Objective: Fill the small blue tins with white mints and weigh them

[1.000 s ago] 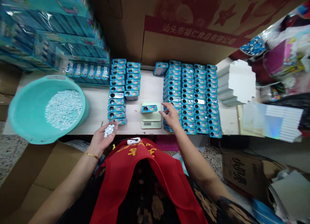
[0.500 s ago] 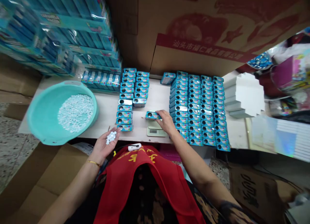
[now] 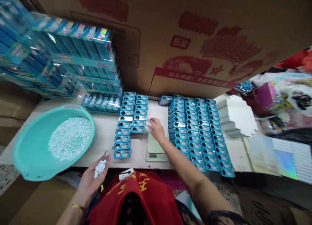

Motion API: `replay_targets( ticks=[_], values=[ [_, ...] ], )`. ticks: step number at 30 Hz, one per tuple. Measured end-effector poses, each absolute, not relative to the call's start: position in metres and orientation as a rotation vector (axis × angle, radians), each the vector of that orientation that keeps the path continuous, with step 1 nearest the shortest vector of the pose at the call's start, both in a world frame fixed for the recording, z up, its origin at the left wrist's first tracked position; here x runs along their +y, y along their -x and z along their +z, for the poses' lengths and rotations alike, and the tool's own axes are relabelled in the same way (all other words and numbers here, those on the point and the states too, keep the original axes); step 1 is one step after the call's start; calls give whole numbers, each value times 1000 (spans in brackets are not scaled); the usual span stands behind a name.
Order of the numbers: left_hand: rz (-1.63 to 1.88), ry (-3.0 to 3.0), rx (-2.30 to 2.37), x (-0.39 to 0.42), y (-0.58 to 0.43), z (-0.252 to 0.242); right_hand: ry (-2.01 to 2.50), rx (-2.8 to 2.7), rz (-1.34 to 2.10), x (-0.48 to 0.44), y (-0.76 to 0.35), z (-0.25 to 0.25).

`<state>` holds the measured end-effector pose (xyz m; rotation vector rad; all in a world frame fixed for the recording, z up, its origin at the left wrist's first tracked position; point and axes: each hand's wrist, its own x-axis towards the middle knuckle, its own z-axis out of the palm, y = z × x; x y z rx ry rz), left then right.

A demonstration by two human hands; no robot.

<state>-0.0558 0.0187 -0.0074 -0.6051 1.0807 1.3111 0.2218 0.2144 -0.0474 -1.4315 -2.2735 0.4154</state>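
My left hand (image 3: 92,181) is cupped palm up in front of the table edge, holding a small heap of white tablets (image 3: 100,168). Over the table, my right hand (image 3: 156,129) reaches with its fingers stretched out, just behind the small green scale (image 3: 156,147) and beside the left rows of blue tins (image 3: 124,127). Nothing shows in this hand. The scale's platform is bare. The nearest tin (image 3: 137,130) lies at the front of the second row, just left of my fingertips.
A teal basin (image 3: 21,153) with many white tablets (image 3: 69,137) sits at the left. A large block of blue tins (image 3: 200,131) lies right of the scale. White boxes (image 3: 234,118) stand further right. Wrapped blue packs (image 3: 68,59) and a big cardboard carton (image 3: 195,40) stand behind.
My right hand took the blue tin off the scale and carried it left and back to the left rows. The scale is now bare. The view tilted up. My left hand stayed cupped.
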Motion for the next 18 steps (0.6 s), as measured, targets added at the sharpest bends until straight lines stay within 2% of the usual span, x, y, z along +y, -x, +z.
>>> replay_targets(
  ticks=[6, 9, 13, 18],
  values=[
    [1399, 621, 1154, 11, 59, -8, 1991, -2234, -1, 353, -279, -33],
    [1414, 641, 1181, 8, 53, -3, 2115, -2340, -90, 382, -283, -38],
    [1364, 633, 1187, 14, 41, 4, 2012, -2498, -124, 352, -285, -29],
    [1238, 557, 1090, 42, 23, 14, 1588, -2751, -33, 244, -297, 8]
  ],
)
